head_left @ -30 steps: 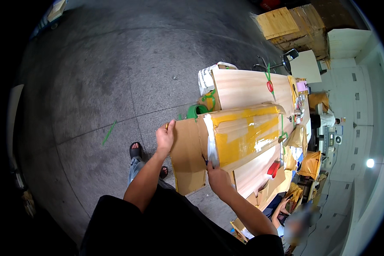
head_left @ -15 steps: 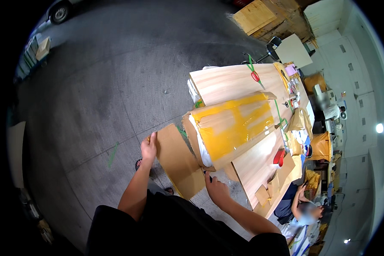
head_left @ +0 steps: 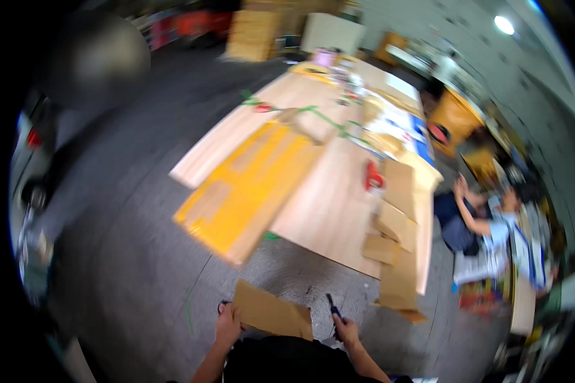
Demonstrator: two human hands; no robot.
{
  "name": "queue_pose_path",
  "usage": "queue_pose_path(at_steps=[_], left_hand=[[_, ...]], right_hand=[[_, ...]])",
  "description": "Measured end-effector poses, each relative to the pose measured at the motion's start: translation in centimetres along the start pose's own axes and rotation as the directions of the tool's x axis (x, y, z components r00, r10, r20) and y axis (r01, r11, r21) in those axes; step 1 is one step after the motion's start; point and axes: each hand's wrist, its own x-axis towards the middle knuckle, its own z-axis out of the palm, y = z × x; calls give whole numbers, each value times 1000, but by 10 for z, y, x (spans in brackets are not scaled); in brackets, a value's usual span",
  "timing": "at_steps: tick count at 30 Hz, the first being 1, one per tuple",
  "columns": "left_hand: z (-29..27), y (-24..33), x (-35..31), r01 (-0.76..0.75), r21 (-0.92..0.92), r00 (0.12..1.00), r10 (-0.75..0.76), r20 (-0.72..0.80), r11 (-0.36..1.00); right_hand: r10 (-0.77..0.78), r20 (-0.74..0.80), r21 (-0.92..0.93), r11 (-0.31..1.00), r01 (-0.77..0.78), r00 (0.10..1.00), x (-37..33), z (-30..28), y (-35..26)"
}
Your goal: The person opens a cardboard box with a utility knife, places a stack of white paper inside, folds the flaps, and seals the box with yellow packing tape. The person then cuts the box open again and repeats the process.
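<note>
My left hand [head_left: 227, 327] grips the left edge of a flat brown cardboard piece [head_left: 271, 309], held in front of my body. In my right hand [head_left: 347, 330], closed around its handle, a dark box cutter [head_left: 333, 306] points up and away from me; blur hides the details of its blade. Beyond the cardboard piece, and apart from both hands, lies a long cardboard package [head_left: 249, 188] covered in yellow tape. Its near end juts out past the edge of the wooden table [head_left: 319, 223].
Red-handled scissors [head_left: 262, 108], green strapping [head_left: 322, 116] and a red tape dispenser [head_left: 374, 175] lie on the table. Cut cardboard [head_left: 396, 255] hangs over its right near corner. A seated person [head_left: 485, 214] is at the right; orange-yellow bins [head_left: 457, 118] stand behind.
The view has swung rightward and blurred. The cardboard piece, earlier against the package's near end, is now apart from it and closer to me. My right hand has left the package's corner.
</note>
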Motion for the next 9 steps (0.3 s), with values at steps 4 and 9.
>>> queue_pose_path(at_steps=[4, 9], left_hand=[[13, 175, 3, -337, -12, 807, 295, 511, 941], [109, 313, 106, -375, -241, 683, 443, 581, 895]], right_hand=[[112, 27, 50, 992, -113, 993, -68, -20, 100], [253, 68, 236, 936, -262, 965, -126, -31, 144]])
